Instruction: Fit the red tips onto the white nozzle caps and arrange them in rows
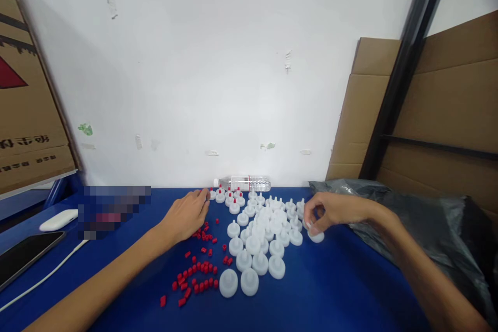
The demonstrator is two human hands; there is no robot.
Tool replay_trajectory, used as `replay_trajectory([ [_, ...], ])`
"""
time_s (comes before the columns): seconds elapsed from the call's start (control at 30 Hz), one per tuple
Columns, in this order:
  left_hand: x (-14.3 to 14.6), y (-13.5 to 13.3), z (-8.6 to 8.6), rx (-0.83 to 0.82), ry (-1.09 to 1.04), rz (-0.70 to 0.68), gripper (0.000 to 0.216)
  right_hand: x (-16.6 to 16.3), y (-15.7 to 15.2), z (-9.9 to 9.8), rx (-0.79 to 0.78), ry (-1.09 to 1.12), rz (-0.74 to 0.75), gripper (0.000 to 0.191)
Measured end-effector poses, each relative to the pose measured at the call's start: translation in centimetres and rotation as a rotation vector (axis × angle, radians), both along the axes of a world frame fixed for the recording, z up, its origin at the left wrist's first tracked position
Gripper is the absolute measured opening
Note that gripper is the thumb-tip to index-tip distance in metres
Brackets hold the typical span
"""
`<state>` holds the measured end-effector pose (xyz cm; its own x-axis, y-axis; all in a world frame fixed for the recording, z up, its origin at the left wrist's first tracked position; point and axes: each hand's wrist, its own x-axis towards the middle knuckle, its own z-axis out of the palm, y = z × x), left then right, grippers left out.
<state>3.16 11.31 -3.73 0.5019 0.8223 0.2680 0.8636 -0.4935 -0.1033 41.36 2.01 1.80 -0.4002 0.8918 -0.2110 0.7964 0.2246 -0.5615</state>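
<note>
My left hand point(189, 215) reaches to the back of the blue table, fingers closed at a white nozzle cap with a red tip point(211, 195); the fingers hide part of it. Beside it stand several more white caps with red tips point(234, 208). My right hand point(327, 211) pinches a white nozzle cap point(316, 237) at the right side of the pile, its nozzle hidden by the fingers. Many white nozzle caps without red tips point(268, 223) crowd the middle, mostly nozzle up. Small loose red caps point(200, 267) lie scattered below and beside my left hand.
A clear plastic bottle point(249, 183) lies against the white wall. On the left are a phone point(29, 257), a white device point(58, 220) and a white cable point(49, 276). A grey plastic bag point(412, 223) covers the right side, near cardboard point(447, 98) and a dark post point(404, 70).
</note>
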Motion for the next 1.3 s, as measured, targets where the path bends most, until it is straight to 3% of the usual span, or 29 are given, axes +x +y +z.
replay_trajectory([
  [0.27,-1.4,2.1,-1.7,-0.009,-0.016,0.083,0.048,0.1,0.6,-0.9,-0.076,-0.001,-0.008,0.023],
  [0.67,-2.2,3.0,-0.6,-0.039,-0.118,0.088,0.016,0.7,1.1,-1.6,-0.061,-0.003,-0.110,0.026],
  [0.8,-2.0,2.8,-0.1,-0.001,-0.148,0.068,0.012,1.0,0.9,-0.9,0.017,-0.013,-0.118,0.025],
  [1.0,-0.5,0.7,0.9,0.135,-0.154,-0.014,0.021,-0.4,0.7,0.2,0.320,-0.020,-0.188,0.024],
  [1.07,0.2,-0.2,0.9,0.228,-0.156,-0.078,0.023,-2.1,0.6,0.1,0.459,-0.003,-0.215,0.029],
  [1.13,0.9,-1.3,0.7,0.392,-0.186,-0.237,0.025,-4.3,0.1,-0.3,0.652,0.052,-0.195,0.039],
  [1.2,1.6,-2.6,0.6,0.543,-0.241,-0.457,0.026,-6.7,-0.5,-0.9,0.799,0.079,-0.108,0.055],
  [1.3,2.7,-4.4,0.5,0.611,-0.302,-0.666,0.022,-9.7,-1.4,-2.3,0.896,0.043,0.110,0.058],
])
